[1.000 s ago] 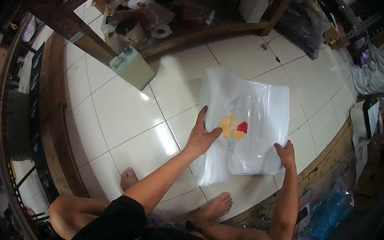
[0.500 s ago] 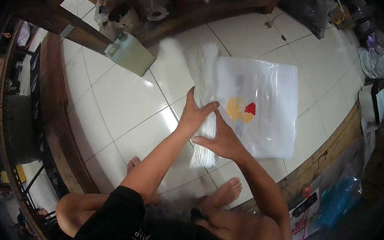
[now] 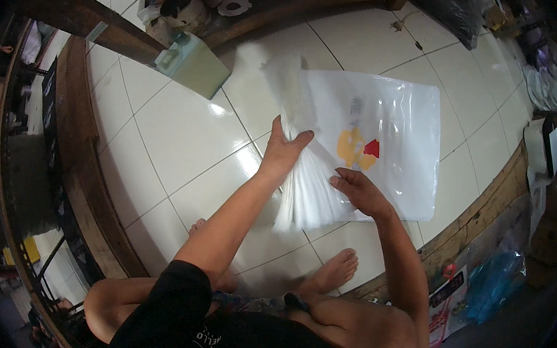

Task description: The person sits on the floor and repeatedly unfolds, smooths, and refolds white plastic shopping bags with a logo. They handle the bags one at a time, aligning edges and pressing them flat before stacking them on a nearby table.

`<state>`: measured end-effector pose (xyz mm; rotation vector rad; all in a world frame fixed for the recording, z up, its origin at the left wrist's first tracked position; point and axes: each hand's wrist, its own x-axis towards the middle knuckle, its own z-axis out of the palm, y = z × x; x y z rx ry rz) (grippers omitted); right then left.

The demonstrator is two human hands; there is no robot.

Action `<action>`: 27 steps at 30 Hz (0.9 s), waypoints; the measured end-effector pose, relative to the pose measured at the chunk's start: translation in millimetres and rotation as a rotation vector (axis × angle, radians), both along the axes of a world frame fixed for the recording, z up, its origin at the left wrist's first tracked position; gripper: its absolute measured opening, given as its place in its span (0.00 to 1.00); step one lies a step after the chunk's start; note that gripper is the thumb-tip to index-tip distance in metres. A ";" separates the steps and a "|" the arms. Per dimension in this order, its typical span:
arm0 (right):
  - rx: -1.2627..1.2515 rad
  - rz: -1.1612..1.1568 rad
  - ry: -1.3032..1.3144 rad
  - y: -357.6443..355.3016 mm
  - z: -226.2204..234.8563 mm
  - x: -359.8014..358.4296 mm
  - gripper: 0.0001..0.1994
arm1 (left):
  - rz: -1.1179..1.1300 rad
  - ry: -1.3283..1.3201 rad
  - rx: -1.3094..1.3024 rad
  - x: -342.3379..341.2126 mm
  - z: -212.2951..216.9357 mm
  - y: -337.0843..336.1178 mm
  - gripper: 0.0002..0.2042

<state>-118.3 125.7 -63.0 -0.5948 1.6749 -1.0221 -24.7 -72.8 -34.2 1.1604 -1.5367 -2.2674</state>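
Observation:
My left hand point(image 3: 282, 151) is wrapped round the middle of a stack of thin white plastic sheets point(image 3: 303, 199), thumb on one side and fingers on the other. Below that grip the sheets spread out like a fan toward the right. At the fan's right edge my right hand point(image 3: 361, 193) has its thumb and forefinger pinched on the outer sheets. Under and beside the stack lies a flat, glossy white plastic bag point(image 3: 408, 132), printed with a yellow and red figure. The stack's far end is blurred.
A pale jerrycan point(image 3: 198, 67) stands on the tiled floor point(image 3: 162, 144) at the far left, beside a wooden beam point(image 3: 115, 37). More timber point(image 3: 466, 230) edges the floor on the right, with blue plastic wrap point(image 3: 497, 286) beyond. My bare foot point(image 3: 333, 271) rests close to the stack.
My right hand has moved right, away from the left hand, pulling the sheets' near end from a tight bundle into a fan. The left hand keeps its grip.

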 end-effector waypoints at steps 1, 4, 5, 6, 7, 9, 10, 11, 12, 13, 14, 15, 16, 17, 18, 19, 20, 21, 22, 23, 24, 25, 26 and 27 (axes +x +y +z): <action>0.023 0.001 0.007 -0.1 0.6 0.0 0.13 | 0.005 0.014 0.003 1.9 -3.3 -1.6 0.39; 0.005 -0.023 0.003 5.0 -17.3 1.6 0.14 | 0.008 0.050 0.008 2.6 -9.6 -2.9 0.38; -0.017 -0.031 -0.004 -0.1 -14.2 3.6 0.15 | 0.009 0.052 0.005 3.5 -9.7 -3.9 0.38; 0.011 -0.008 -0.048 -1.7 -8.8 1.9 0.18 | 0.011 0.055 0.002 4.5 -9.9 -5.0 0.38; 0.040 0.015 -0.092 -1.8 -1.1 -2.1 0.22 | 0.015 0.037 -0.009 5.1 -11.3 -5.2 0.37; 0.044 0.012 -0.205 -7.3 10.7 -4.6 0.28 | 0.021 0.007 -0.031 3.0 -10.2 -4.5 0.36; 0.020 -0.013 -0.278 -9.7 12.0 -4.2 0.29 | 0.000 -0.007 0.018 3.8 -8.8 -5.0 0.37; -0.003 -0.043 -0.350 -12.5 16.3 -3.6 0.30 | -0.026 -0.021 0.069 2.9 0.0 -4.0 0.38; -0.042 -0.075 -0.290 -17.7 20.5 -1.5 0.32 | -0.052 -0.034 0.120 2.7 4.8 -2.7 0.38; -0.081 -0.108 -0.230 -25.3 25.0 2.5 0.35 | -0.019 0.030 0.174 2.2 1.4 0.1 0.38; -0.123 -0.136 -0.171 -36.0 34.2 7.4 0.37 | 0.018 0.095 0.224 2.6 -4.1 3.7 0.39; -0.084 -0.125 -0.126 -46.8 46.7 7.9 0.45 | 0.050 0.160 0.277 2.0 -4.7 7.1 0.39; -0.077 -0.101 0.011 -52.4 45.5 11.0 0.45 | 0.004 0.155 0.287 3.6 -4.4 8.9 0.38; -0.072 -0.077 0.149 -57.8 42.5 13.2 0.45 | -0.041 0.152 0.293 4.9 2.3 8.9 0.38; -0.066 -0.053 0.288 -60.4 38.7 13.5 0.45 | -0.086 0.149 0.300 5.5 6.6 7.7 0.38; -0.034 -0.034 0.315 -59.3 32.5 12.5 0.44 | -0.114 0.169 0.256 6.4 1.6 4.7 0.35; -0.003 -0.013 0.342 -57.8 27.1 11.7 0.42 | -0.153 0.137 0.217 6.6 3.8 1.6 0.35; 0.029 0.008 0.368 -55.4 23.2 9.4 0.41 | -0.191 0.104 0.179 6.4 7.2 -1.4 0.35; 0.015 0.008 0.248 -52.4 20.6 3.6 0.39 | -0.230 0.071 0.140 6.0 9.4 -4.4 0.35; 0.002 0.009 0.126 -49.9 19.8 -2.5 0.38 | -0.192 0.029 0.153 6.6 9.5 -7.0 0.36; -0.011 0.010 0.004 -48.0 19.3 -6.2 0.36 | -0.154 -0.014 0.165 6.9 9.5 -9.8 0.37; -0.011 -0.003 0.000 -46.2 12.4 -6.2 0.35 | -0.118 -0.056 0.177 7.3 9.5 -11.7 0.38; -0.011 -0.020 0.001 -42.5 -1.2 -5.9 0.35 | -0.115 -0.042 0.163 7.0 3.9 -11.6 0.41; -0.007 -0.030 0.001 -42.2 -13.0 -3.3 0.34 | -0.105 -0.027 0.152 9.6 -5.1 -13.1 0.43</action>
